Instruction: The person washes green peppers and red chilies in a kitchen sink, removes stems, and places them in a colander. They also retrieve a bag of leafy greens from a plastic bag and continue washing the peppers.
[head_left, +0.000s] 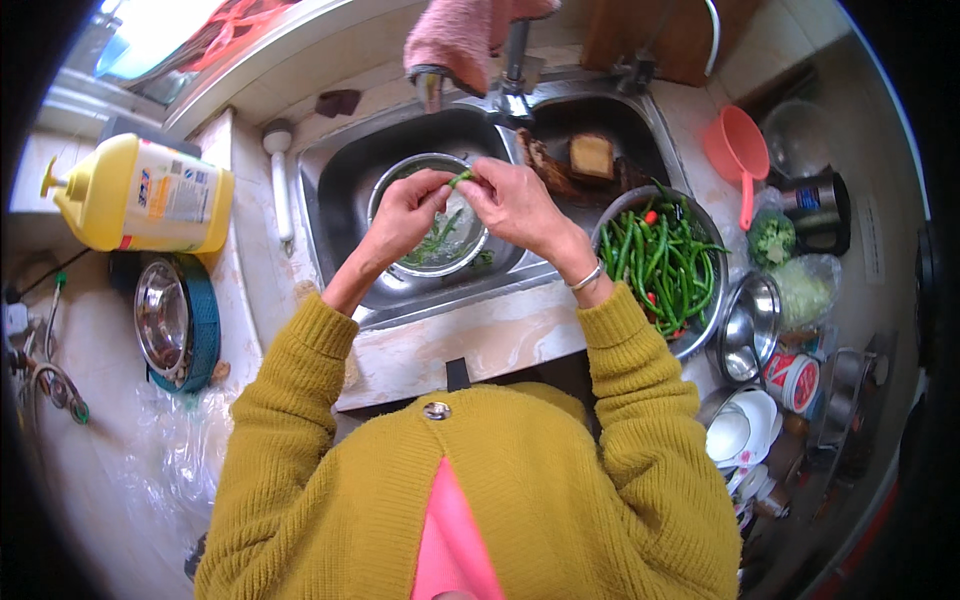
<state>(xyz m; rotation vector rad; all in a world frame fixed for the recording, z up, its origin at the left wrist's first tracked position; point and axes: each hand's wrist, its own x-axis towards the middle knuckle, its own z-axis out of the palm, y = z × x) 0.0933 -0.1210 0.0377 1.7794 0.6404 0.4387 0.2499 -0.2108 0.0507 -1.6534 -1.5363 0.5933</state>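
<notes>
Between the fingertips of my left hand (409, 214) and my right hand (517, 206) is a small green pepper piece (460, 178), pinched from both sides. Below it, in the left basin (341, 225) of a steel double sink, stands a round metal bowl (379, 196). Water and green scraps (439, 236) lie in the bowl, partly hidden by my hands. A few green bits (482, 259) rest outside its rim. To the right of my right wrist, a large metal bowl (722, 289) is heaped with long green chili peppers (660, 255) and a few red ones.
The right basin (637, 112) holds brown chunks (591, 156). A pink towel (457, 37) hangs over the faucet (514, 97). Left stand a yellow pump jug (150, 195) and a blue basket (201, 322). A red dipper (735, 146), broccoli (771, 238) and metal bowls (765, 300) crowd the right counter.
</notes>
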